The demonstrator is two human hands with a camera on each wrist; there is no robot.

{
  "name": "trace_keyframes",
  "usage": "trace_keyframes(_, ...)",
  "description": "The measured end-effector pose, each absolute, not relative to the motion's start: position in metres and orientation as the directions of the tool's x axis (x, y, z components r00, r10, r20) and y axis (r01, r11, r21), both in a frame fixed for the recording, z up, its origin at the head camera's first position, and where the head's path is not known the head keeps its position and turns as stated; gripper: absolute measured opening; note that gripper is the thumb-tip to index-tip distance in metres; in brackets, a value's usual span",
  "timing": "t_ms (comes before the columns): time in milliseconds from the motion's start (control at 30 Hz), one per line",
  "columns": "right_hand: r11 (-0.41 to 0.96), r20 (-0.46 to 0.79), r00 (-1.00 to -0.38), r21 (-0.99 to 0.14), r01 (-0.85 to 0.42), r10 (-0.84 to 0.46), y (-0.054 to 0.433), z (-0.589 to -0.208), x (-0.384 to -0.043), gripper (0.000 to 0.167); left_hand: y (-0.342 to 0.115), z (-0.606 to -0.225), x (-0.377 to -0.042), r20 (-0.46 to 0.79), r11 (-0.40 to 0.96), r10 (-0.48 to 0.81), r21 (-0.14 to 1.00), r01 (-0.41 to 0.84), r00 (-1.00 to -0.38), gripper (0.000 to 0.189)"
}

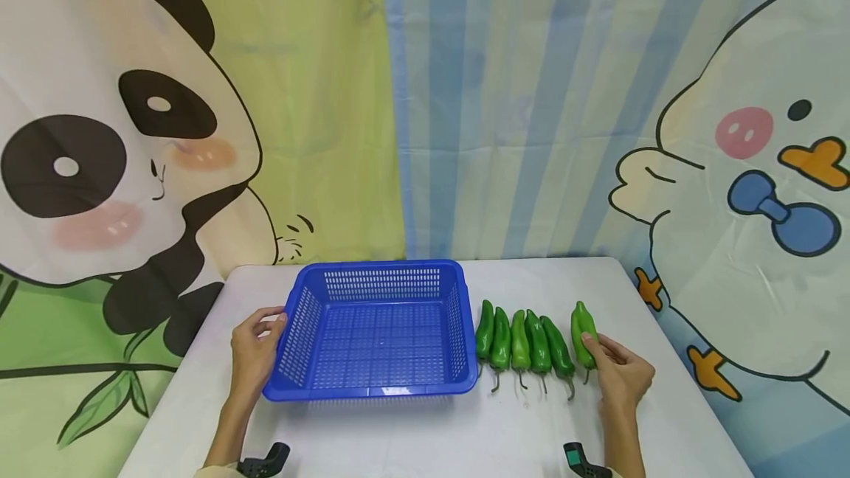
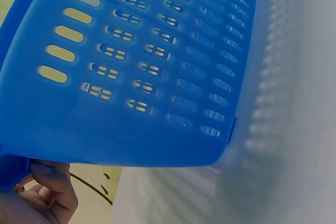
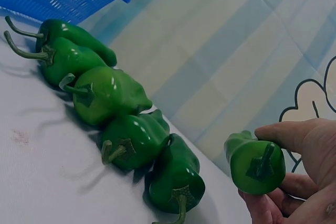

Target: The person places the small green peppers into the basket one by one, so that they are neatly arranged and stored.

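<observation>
White worktop [image 1: 412, 441] under left grip [image 1: 255, 349] and right grip [image 1: 623, 375], blue basket [image 1: 381, 349] right of the left grip holding its rim, five green peppers [image 1: 521, 341] left of the right grip, sixth pepper [image 1: 582, 327] pinched in that grip

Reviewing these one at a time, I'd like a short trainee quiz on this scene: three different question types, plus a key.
1. How many green peppers lie in the row beside the blue basket?
2. True or false: both hands are holding peppers.
3. In the head view, the row's stems point: (a) toward the curtain, (b) toward the person, (c) toward the basket.

Key:
1. Five.
2. False; the right hand holds a pepper, while the left hand grips the basket's rim.
3. b.
</observation>
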State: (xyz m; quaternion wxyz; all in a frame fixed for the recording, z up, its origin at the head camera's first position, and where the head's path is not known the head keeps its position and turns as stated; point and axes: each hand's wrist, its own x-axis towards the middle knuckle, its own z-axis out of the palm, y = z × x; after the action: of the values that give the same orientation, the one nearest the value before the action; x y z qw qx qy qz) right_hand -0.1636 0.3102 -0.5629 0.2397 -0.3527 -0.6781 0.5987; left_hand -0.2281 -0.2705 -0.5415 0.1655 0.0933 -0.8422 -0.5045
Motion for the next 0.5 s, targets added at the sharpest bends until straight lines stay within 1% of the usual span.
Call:
trace_keyframes(233,0.034,-0.106,-0.650,-0.979,0.199,0.753,0.3046,-0.5572,-0.1625,0.059,-0.2711,-0.5422,-0.2274,0.181,0.476,-0.339,0.879,-0.003,-0.923,0.030)
trace_keyframes(367,0.030,-0.115,-0.645,-0.977,0.210,0.755,0.3028,-0.5542,-0.1614,0.060,-0.2696,-0.5411,-0.2289,0.175,0.468,-0.332,0.884,-0.001,-0.927,0.031)
trace_keyframes(500,0.028,-0.119,-0.660,-0.978,0.208,0.742,0.3011,-0.5520,-0.1614,0.062,-0.2693,-0.5404,-0.2281,0.170,0.461,-0.333,0.887,-0.004,-0.927,0.031)
